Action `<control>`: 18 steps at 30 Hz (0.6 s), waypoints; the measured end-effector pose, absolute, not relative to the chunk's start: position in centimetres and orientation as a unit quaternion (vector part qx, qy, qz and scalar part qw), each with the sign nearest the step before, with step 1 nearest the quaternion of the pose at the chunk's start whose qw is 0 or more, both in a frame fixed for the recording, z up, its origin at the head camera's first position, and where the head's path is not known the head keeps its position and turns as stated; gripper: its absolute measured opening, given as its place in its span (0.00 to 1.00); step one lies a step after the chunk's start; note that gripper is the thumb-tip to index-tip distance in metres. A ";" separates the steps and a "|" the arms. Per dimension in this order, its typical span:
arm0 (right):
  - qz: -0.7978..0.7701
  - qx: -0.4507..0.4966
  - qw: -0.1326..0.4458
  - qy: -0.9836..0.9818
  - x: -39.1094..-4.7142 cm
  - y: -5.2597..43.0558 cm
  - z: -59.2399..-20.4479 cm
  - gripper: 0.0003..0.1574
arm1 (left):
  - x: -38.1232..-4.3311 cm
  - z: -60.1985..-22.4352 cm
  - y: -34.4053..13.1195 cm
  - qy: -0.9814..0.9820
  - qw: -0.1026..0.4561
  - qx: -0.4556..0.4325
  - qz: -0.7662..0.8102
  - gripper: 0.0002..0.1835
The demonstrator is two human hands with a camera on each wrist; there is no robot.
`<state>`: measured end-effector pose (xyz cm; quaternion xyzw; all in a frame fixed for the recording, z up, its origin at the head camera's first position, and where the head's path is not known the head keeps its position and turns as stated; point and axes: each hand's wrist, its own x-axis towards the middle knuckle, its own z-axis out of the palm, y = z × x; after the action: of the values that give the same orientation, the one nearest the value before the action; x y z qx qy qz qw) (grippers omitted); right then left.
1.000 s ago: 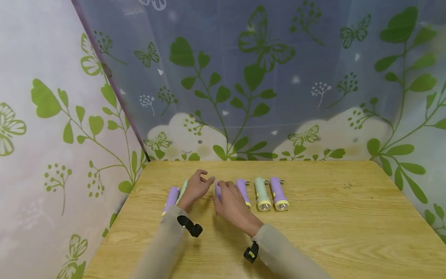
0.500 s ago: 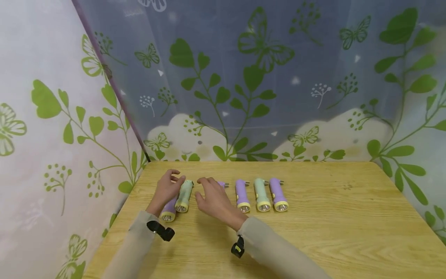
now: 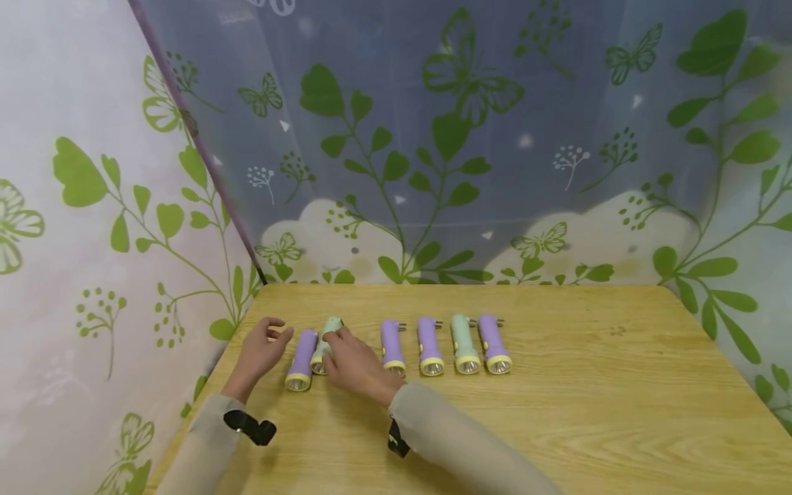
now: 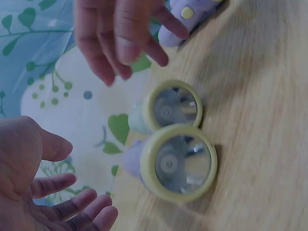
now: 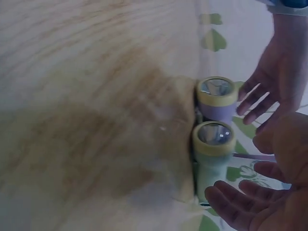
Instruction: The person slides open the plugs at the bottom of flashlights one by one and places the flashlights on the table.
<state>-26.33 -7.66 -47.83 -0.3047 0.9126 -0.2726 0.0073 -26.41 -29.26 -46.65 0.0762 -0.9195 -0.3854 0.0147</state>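
Two flashlights lie side by side at the left of the row: a purple flashlight (image 3: 303, 353) and a pale green flashlight (image 5: 211, 166), each with a yellow ring round its lens. My right hand (image 3: 359, 368) is over the green one in the head view and covers part of its body. In the right wrist view its loosely bent fingers (image 5: 231, 199) are right beside that flashlight, not wrapped round it. Left of the purple flashlight, my left hand (image 3: 260, 354) holds nothing; its fingers (image 4: 79, 207) are spread and slightly bent in the left wrist view.
Farther right lie another purple flashlight (image 3: 390, 340), a second purple one (image 3: 428, 340), a green one (image 3: 462, 337) and a purple one (image 3: 491, 337), with metal prongs showing near their far ends. A patterned curtain (image 3: 396, 172) stands behind the wooden table (image 3: 588, 412).
Both hands have moved left. My right hand has come away from the purple flashlight near the middle and now overlaps the green one; my left hand has moved off the left pair.
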 end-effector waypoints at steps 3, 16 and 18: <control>-0.249 -0.305 0.008 0.919 -26.4 -8.2 -48.7 0.28 | -26.1 -46.8 -29.7 -0.923 0.010 0.076 -0.377 0.26; -0.187 -0.316 0.021 0.930 -26.6 -9.6 -50.4 0.30 | -25.7 -47.7 -29.8 -0.917 0.006 0.080 -0.391 0.23; -0.182 -0.320 0.020 0.929 -26.6 -9.7 -50.4 0.29 | -25.7 -47.7 -29.9 -0.918 0.009 0.079 -0.390 0.22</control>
<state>-26.60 -9.72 -50.45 -0.3202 0.9294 -0.1823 0.0202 -25.65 -29.88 -47.73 0.0786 -0.9176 -0.3896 0.0089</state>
